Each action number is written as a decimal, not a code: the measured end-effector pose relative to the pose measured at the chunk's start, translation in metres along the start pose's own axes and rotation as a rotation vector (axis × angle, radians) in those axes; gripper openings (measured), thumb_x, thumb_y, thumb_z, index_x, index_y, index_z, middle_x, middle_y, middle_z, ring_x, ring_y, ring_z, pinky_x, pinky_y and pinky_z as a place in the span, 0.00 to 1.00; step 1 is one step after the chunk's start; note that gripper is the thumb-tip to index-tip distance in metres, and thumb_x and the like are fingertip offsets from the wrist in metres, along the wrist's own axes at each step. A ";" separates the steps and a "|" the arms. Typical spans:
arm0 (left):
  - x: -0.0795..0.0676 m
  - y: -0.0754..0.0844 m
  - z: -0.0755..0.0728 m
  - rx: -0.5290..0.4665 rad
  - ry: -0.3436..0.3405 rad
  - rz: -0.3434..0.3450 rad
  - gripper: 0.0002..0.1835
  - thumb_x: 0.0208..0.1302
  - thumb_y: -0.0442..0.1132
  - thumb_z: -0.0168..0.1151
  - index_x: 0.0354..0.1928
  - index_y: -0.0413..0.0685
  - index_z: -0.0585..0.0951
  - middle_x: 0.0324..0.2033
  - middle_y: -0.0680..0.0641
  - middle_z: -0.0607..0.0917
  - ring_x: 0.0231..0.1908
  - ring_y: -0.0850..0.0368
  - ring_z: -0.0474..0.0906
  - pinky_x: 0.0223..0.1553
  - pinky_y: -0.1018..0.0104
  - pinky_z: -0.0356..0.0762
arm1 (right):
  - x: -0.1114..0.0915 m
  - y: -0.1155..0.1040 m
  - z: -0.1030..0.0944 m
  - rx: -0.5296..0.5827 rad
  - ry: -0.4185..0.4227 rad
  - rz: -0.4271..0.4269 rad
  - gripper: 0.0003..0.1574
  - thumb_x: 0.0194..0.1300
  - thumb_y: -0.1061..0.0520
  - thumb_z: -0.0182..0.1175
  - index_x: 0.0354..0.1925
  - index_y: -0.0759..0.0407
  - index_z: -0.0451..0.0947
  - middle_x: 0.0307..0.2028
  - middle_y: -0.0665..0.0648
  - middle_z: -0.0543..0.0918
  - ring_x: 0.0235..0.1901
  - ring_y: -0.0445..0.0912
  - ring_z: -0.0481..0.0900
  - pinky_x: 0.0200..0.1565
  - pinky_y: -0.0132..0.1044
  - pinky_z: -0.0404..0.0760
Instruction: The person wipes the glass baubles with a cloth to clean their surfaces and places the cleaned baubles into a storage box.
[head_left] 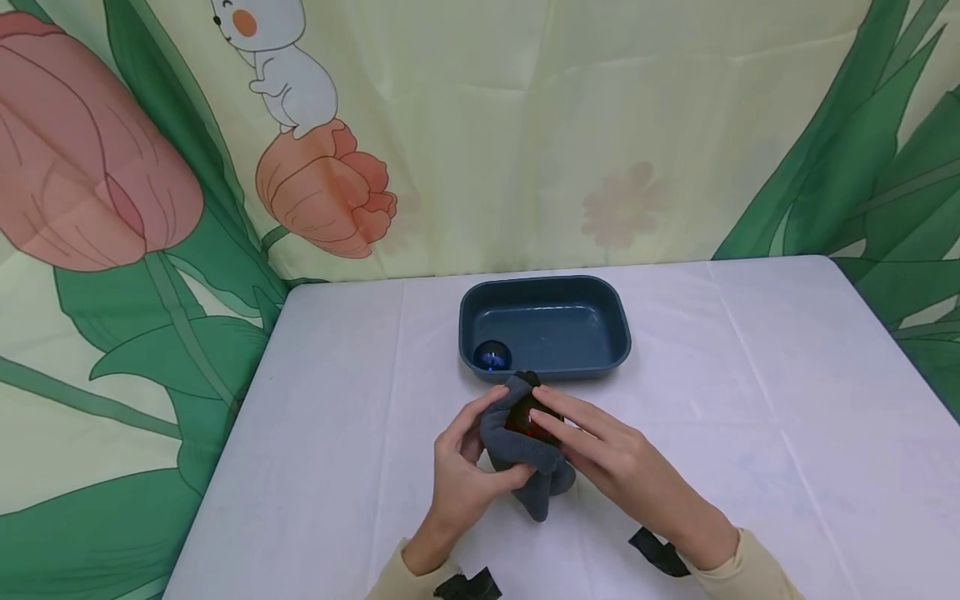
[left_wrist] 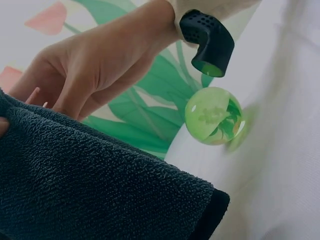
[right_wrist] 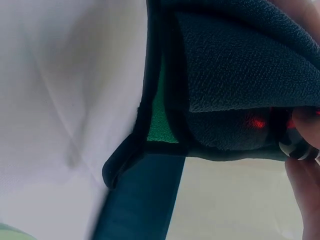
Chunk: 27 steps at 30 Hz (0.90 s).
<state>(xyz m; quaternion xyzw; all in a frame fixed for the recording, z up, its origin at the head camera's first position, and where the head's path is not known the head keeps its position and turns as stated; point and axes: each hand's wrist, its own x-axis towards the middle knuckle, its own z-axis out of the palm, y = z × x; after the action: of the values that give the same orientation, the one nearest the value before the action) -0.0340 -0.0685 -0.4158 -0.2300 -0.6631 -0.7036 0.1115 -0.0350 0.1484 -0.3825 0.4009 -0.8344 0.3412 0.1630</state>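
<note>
Above white tabletop (head_left: 315, 450) before flowered drapery (head_left: 480, 167), the left hand (head_left: 463, 477) grips cloth (head_left: 498, 432), the right hand (head_left: 621, 460) a ball (head_left: 519, 414).

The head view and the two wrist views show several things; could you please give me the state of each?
Gray cloth: folded partly round the red ball
Red ball: partly covered
Left hand: gripping the gray cloth
Right hand: holding the red ball
Blue tray: upright, holding the blue ball
Blue ball: resting inside
Green ball: uncovered, on the white tablecloth
White tablecloth: creased
</note>
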 end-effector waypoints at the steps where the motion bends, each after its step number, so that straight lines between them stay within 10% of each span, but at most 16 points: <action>1: 0.000 0.000 0.000 0.000 0.001 -0.001 0.39 0.44 0.19 0.73 0.64 0.35 0.73 0.60 0.34 0.77 0.59 0.51 0.79 0.60 0.60 0.77 | 0.000 0.000 0.000 0.003 0.001 0.005 0.31 0.76 0.44 0.42 0.68 0.56 0.71 0.69 0.57 0.72 0.67 0.48 0.72 0.63 0.25 0.69; 15: 0.000 -0.003 0.000 -0.016 -0.010 0.001 0.39 0.47 0.19 0.72 0.65 0.36 0.72 0.62 0.34 0.76 0.60 0.51 0.78 0.60 0.61 0.77 | 0.002 -0.002 -0.002 0.112 0.030 0.050 0.31 0.74 0.46 0.48 0.68 0.59 0.71 0.68 0.59 0.72 0.67 0.48 0.71 0.63 0.24 0.70; 20: 0.001 -0.004 0.000 -0.022 -0.036 0.003 0.41 0.47 0.18 0.72 0.66 0.36 0.70 0.63 0.34 0.75 0.62 0.51 0.76 0.62 0.60 0.75 | 0.003 -0.007 -0.003 0.190 0.043 0.208 0.41 0.59 0.65 0.69 0.69 0.56 0.70 0.65 0.58 0.77 0.59 0.46 0.79 0.53 0.28 0.82; 27: 0.002 -0.006 -0.002 -0.065 -0.057 0.014 0.41 0.47 0.17 0.71 0.66 0.32 0.69 0.62 0.31 0.74 0.62 0.52 0.76 0.63 0.60 0.74 | 0.003 -0.011 -0.001 0.184 0.040 0.280 0.51 0.47 0.75 0.73 0.69 0.56 0.70 0.62 0.58 0.79 0.51 0.46 0.84 0.45 0.34 0.86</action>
<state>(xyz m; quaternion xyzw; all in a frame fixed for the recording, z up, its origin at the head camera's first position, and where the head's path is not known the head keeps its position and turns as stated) -0.0392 -0.0698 -0.4201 -0.2580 -0.6414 -0.7170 0.0898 -0.0287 0.1428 -0.3750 0.2872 -0.8440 0.4433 0.0930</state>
